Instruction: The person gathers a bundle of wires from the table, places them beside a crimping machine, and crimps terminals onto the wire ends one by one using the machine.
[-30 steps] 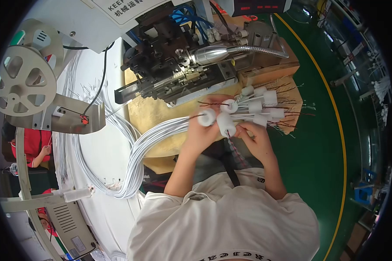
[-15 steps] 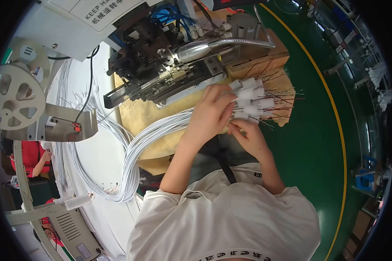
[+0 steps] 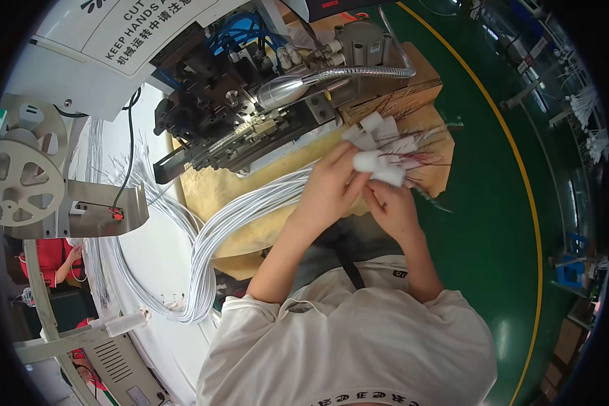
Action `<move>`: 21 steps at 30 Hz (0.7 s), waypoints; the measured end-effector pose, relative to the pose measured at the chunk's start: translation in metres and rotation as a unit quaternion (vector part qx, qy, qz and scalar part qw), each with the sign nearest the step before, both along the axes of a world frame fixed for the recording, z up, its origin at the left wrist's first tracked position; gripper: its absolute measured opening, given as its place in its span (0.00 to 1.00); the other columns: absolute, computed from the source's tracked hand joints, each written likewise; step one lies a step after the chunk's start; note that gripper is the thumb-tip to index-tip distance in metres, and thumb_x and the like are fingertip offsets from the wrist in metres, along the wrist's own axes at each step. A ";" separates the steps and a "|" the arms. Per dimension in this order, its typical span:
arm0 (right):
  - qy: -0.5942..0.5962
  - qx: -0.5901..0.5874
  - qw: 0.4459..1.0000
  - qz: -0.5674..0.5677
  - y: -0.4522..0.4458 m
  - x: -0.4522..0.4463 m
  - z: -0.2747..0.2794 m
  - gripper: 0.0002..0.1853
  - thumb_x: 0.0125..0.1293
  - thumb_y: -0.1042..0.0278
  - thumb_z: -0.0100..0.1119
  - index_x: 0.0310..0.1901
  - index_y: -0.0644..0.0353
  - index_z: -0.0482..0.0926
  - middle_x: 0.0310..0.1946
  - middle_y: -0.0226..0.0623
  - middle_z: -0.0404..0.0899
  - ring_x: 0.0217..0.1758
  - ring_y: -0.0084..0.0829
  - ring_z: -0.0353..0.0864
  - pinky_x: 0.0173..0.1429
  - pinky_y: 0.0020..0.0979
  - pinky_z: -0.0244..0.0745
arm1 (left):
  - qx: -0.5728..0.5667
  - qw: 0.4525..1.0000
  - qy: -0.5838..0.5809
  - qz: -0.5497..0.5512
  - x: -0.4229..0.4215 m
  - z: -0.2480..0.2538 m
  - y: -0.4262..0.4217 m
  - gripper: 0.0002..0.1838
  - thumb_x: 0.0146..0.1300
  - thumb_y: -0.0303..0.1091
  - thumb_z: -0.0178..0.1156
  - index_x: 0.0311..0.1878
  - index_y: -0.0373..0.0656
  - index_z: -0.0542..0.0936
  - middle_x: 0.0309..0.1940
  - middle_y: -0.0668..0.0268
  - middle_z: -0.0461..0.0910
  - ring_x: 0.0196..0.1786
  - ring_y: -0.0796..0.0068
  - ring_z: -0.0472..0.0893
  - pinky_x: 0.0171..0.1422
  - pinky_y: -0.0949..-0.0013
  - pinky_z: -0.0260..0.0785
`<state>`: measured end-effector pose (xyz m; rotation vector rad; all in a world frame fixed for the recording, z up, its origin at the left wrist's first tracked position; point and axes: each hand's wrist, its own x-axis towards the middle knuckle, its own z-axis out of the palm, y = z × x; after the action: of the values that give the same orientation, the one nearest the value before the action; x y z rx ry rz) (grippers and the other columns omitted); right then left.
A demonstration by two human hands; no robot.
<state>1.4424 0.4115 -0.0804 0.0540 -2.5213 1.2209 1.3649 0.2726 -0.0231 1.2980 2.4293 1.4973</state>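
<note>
A thick bundle of white cables curves up from the lower left and passes under my left hand. The fingers of that hand are wrapped over the bundle near its ends. Just beyond them, white foam-like sleeves sit around the cable ends, with thin dark and red wires fanning out past them. My right hand is below the sleeves, its fingers bent together close to my left fingertips. Whatever those fingers pinch is hidden.
A black machine with a metal gooseneck lamp stands just beyond my hands. A reel hangs at the left above a white table. More cables lie there. A person in red is at the far left. Green floor lies right.
The sleeved cable ends have shifted and spread, with some tilted upward. My right hand has moved slightly right and down. The machine and reel appear shifted as the view turned.
</note>
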 end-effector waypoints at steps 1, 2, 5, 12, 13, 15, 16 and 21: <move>0.013 -0.013 1.000 0.009 0.002 -0.003 -0.001 0.06 0.59 0.68 0.56 0.31 0.63 0.77 0.22 0.45 0.76 0.26 0.44 0.76 0.32 0.36 0.69 | 0.023 0.999 -0.033 -0.013 0.005 0.003 -0.005 0.14 0.53 0.24 0.59 0.43 0.38 0.71 0.37 0.61 0.69 0.40 0.65 0.71 0.46 0.68 0.65; 0.027 -0.027 0.999 0.019 0.005 -0.006 -0.002 0.07 0.59 0.68 0.56 0.31 0.63 0.77 0.22 0.44 0.76 0.26 0.44 0.76 0.32 0.36 0.69 | 0.078 0.993 -0.084 -0.001 0.012 0.004 -0.010 0.15 0.53 0.25 0.59 0.44 0.40 0.70 0.36 0.63 0.69 0.39 0.67 0.71 0.46 0.68 0.65; -0.020 -0.071 0.996 0.047 0.008 -0.005 0.000 0.07 0.60 0.68 0.56 0.31 0.64 0.77 0.23 0.43 0.76 0.27 0.43 0.76 0.34 0.34 0.69 | 0.265 0.931 -0.251 0.016 0.026 0.007 -0.030 0.19 0.53 0.29 0.61 0.48 0.46 0.69 0.33 0.70 0.67 0.37 0.74 0.69 0.47 0.67 0.64; 0.005 -0.076 0.996 0.037 0.011 0.000 -0.017 0.07 0.61 0.71 0.55 0.31 0.66 0.77 0.25 0.37 0.79 0.28 0.29 0.76 0.36 0.27 0.69 | 0.528 0.831 -0.176 -0.006 0.030 -0.001 -0.096 0.19 0.54 0.49 0.64 0.44 0.60 0.68 0.25 0.76 0.62 0.30 0.77 0.63 0.39 0.66 0.58; 0.006 -0.081 0.996 0.044 0.011 0.002 -0.018 0.06 0.62 0.73 0.54 0.32 0.67 0.78 0.26 0.34 0.79 0.29 0.24 0.76 0.36 0.24 0.69 | 0.534 0.831 -0.158 0.003 0.032 -0.002 -0.109 0.18 0.54 0.51 0.63 0.43 0.60 0.69 0.24 0.77 0.62 0.29 0.77 0.63 0.38 0.67 0.58; -0.058 -0.129 0.989 0.046 0.010 0.001 -0.011 0.08 0.62 0.71 0.54 0.33 0.68 0.78 0.27 0.34 0.80 0.32 0.23 0.77 0.38 0.23 0.69 | 0.565 0.810 -0.159 0.002 0.036 -0.003 -0.134 0.14 0.57 0.50 0.61 0.39 0.56 0.70 0.24 0.76 0.60 0.27 0.80 0.61 0.38 0.68 0.57; -0.079 -0.130 0.987 0.049 0.012 -0.001 -0.014 0.08 0.63 0.70 0.54 0.34 0.68 0.78 0.28 0.35 0.80 0.34 0.23 0.77 0.40 0.23 0.69 | 0.578 0.803 -0.146 0.017 0.041 -0.002 -0.145 0.14 0.58 0.48 0.61 0.39 0.55 0.70 0.25 0.76 0.61 0.28 0.80 0.61 0.40 0.69 0.57; -0.071 -0.073 0.993 0.061 0.004 0.010 -0.005 0.11 0.62 0.67 0.55 0.37 0.69 0.77 0.30 0.40 0.80 0.36 0.29 0.78 0.41 0.25 0.70 | 0.666 0.725 -0.166 -0.060 0.071 0.013 -0.166 0.16 0.57 0.48 0.62 0.45 0.55 0.73 0.30 0.72 0.61 0.35 0.76 0.60 0.49 0.67 0.55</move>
<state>1.4525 0.4159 -0.0857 0.0905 -2.5717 1.5049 1.4361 0.1063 -0.0098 0.9154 0.7435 3.1618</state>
